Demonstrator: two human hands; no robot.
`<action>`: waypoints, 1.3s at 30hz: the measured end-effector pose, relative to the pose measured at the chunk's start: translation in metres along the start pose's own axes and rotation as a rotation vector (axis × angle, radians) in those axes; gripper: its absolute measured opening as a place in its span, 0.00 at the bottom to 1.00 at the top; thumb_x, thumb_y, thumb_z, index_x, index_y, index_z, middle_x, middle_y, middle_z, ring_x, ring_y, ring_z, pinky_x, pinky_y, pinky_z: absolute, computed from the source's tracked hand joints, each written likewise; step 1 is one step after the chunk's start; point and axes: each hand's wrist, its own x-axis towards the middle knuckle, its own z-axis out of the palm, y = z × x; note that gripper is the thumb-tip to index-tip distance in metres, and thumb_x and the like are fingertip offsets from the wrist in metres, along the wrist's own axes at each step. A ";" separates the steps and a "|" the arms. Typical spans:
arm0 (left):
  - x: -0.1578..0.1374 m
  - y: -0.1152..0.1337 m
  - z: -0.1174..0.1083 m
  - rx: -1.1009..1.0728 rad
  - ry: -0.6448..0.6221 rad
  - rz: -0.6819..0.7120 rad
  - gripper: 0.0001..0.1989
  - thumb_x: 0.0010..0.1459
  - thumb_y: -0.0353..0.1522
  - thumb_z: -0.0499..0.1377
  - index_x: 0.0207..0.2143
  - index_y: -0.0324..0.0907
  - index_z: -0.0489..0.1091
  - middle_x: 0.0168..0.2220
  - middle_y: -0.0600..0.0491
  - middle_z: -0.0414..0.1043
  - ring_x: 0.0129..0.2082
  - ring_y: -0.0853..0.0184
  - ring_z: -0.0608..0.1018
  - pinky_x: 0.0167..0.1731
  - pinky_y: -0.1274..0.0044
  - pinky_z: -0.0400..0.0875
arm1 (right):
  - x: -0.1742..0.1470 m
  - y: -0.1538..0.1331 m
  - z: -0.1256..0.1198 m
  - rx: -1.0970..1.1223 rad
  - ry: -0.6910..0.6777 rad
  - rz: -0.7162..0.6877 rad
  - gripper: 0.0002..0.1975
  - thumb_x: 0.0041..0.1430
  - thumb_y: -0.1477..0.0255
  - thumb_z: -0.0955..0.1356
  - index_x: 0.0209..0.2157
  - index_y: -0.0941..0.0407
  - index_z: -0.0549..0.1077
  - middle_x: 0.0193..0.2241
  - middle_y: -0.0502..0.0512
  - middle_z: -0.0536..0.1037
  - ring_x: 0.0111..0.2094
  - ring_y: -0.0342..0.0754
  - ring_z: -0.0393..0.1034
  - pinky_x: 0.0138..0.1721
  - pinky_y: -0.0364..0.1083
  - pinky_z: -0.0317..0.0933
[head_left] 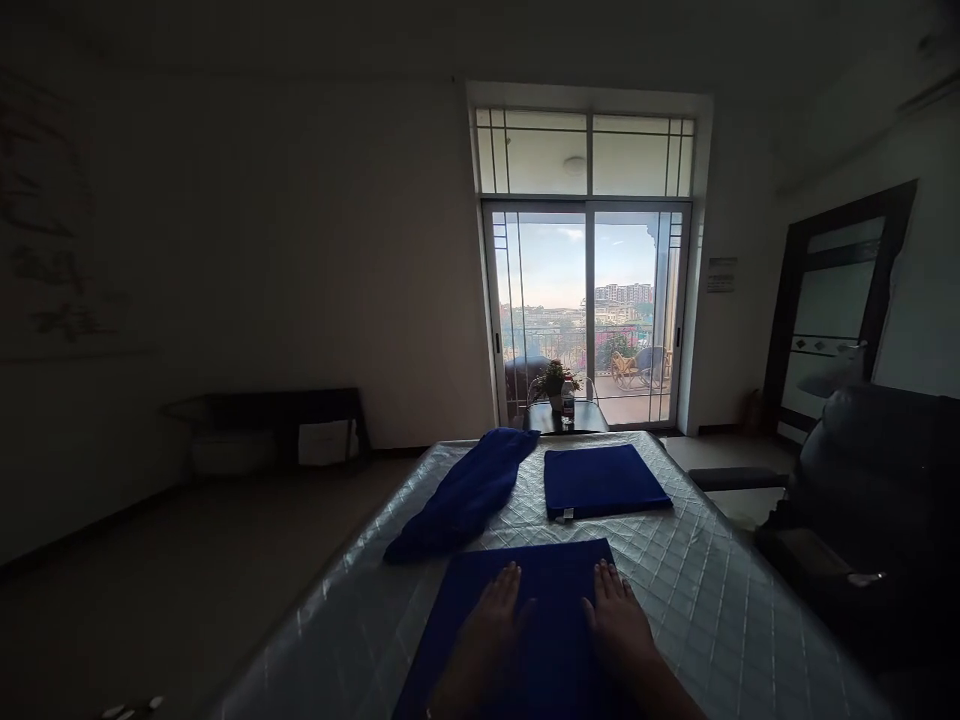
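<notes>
A flat piece of blue cloth (556, 575) is spread out right before me on a quilted, shiny silver-grey surface (712, 600). My left hand (491, 615) rests on its left part, fingers stretched forward and slightly blurred. On its right edge lies my right hand (619, 615), palm down with the fingers extended. Neither hand grips anything. Farther back on the right is a neatly folded blue cloth (606, 480) with a small white label at its near edge. To the left of it, a loose, rumpled blue cloth (469, 495) stretches diagonally.
Beyond the far edge, a small dark table (585, 418) holds a potted plant (553, 382) and a bottle (568, 402), before a sliding glass door (592, 300). A dark armchair (870, 490) stands close on the right. A low dark shelf (285, 405) is along the left wall.
</notes>
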 end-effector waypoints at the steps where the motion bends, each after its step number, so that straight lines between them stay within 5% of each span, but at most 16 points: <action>1: -0.001 0.017 0.005 -0.028 -0.026 0.066 0.33 0.68 0.50 0.40 0.69 0.48 0.55 0.71 0.51 0.57 0.70 0.59 0.60 0.68 0.62 0.61 | 0.000 0.000 0.001 0.001 0.005 -0.002 0.36 0.66 0.60 0.52 0.69 0.66 0.52 0.72 0.63 0.51 0.73 0.55 0.41 0.71 0.55 0.41; 5: 0.000 0.075 0.018 -0.121 -0.083 0.271 0.35 0.67 0.52 0.40 0.70 0.48 0.54 0.71 0.50 0.55 0.71 0.59 0.59 0.70 0.62 0.58 | -0.001 0.001 0.001 -0.027 -0.010 -0.024 0.34 0.65 0.66 0.52 0.69 0.67 0.53 0.72 0.64 0.50 0.73 0.55 0.41 0.71 0.55 0.41; 10: 0.006 0.094 0.014 -0.143 -0.156 0.208 0.38 0.66 0.53 0.37 0.70 0.42 0.52 0.72 0.47 0.52 0.72 0.58 0.55 0.71 0.61 0.54 | -0.002 0.001 -0.002 -0.012 0.004 -0.055 0.33 0.65 0.67 0.52 0.69 0.63 0.55 0.72 0.61 0.51 0.73 0.55 0.40 0.71 0.57 0.40; 14: 0.002 0.068 0.008 -0.087 -0.141 0.130 0.38 0.66 0.53 0.39 0.69 0.41 0.54 0.72 0.48 0.53 0.72 0.58 0.56 0.71 0.62 0.54 | -0.001 0.000 -0.001 -0.007 0.003 -0.008 0.35 0.66 0.65 0.51 0.70 0.66 0.51 0.72 0.63 0.50 0.73 0.54 0.39 0.71 0.54 0.38; 24: -0.023 -0.043 -0.014 0.101 -0.124 -0.164 0.34 0.69 0.47 0.38 0.70 0.40 0.51 0.73 0.51 0.48 0.73 0.65 0.52 0.71 0.70 0.50 | -0.001 0.001 0.000 -0.009 0.005 -0.015 0.36 0.66 0.62 0.50 0.70 0.66 0.48 0.73 0.62 0.47 0.73 0.52 0.38 0.72 0.55 0.38; 29: -0.028 -0.054 -0.017 0.007 -0.102 -0.244 0.38 0.68 0.50 0.35 0.71 0.35 0.47 0.74 0.48 0.46 0.73 0.61 0.53 0.71 0.67 0.49 | -0.002 -0.002 -0.002 -0.010 0.001 -0.016 0.35 0.67 0.62 0.50 0.70 0.65 0.48 0.73 0.59 0.46 0.73 0.51 0.37 0.72 0.53 0.37; 39: -0.027 -0.059 -0.014 0.023 -0.080 -0.178 0.37 0.68 0.48 0.38 0.70 0.33 0.52 0.73 0.44 0.48 0.73 0.57 0.53 0.71 0.62 0.50 | -0.005 -0.010 -0.005 -0.050 0.003 0.015 0.35 0.67 0.62 0.50 0.70 0.64 0.49 0.73 0.60 0.48 0.73 0.49 0.37 0.71 0.52 0.37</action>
